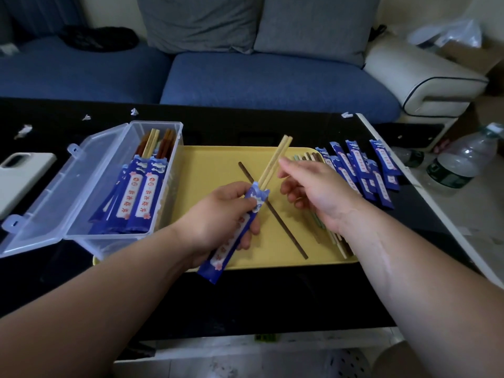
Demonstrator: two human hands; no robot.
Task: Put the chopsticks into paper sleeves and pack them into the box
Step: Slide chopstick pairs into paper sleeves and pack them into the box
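Head view, near to far: left hand gripping a slim blue paper sleeve with pale wooden chopsticks half in, right hand loosely spread beside them, loose sticks waiting on the smooth yellow tray, flat empty sleeves right, clear plastic box only partly filled left.
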